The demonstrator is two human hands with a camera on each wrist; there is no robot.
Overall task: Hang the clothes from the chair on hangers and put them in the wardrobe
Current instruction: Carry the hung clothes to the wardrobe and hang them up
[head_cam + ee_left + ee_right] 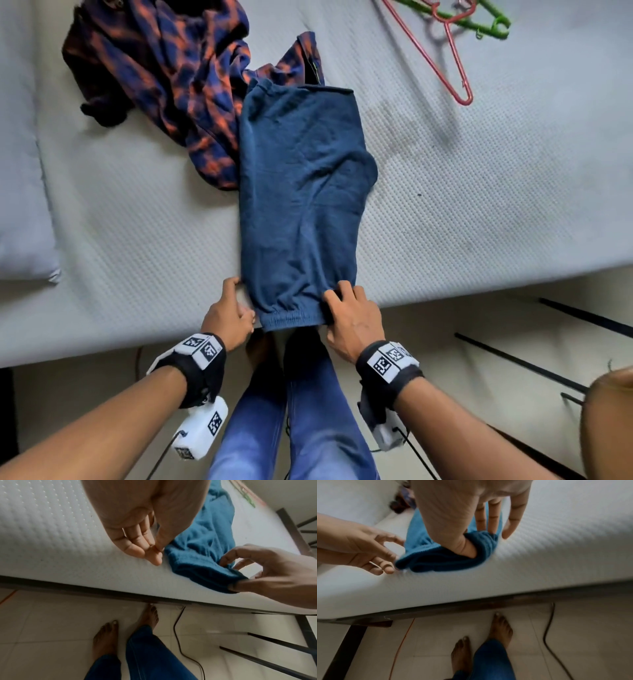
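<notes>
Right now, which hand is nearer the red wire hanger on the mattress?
Right. The right hand grips the blue knit garment's waistband below the red wire hanger; the left hand sits farther left.

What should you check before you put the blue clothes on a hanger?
1. Right hand grips the blue garment's waistband: ok, thumb tucked into it.
2. Left hand grips the other corner: not ok, fingertips only at its edge.
3. Garment lies flat on the mattress: ok, a few wrinkles.
4. Hangers within sight: ok, red hanger and green hanger lie at the far side.
5. Plaid shirt out of the way: not ok, the garment overlaps it.
</notes>
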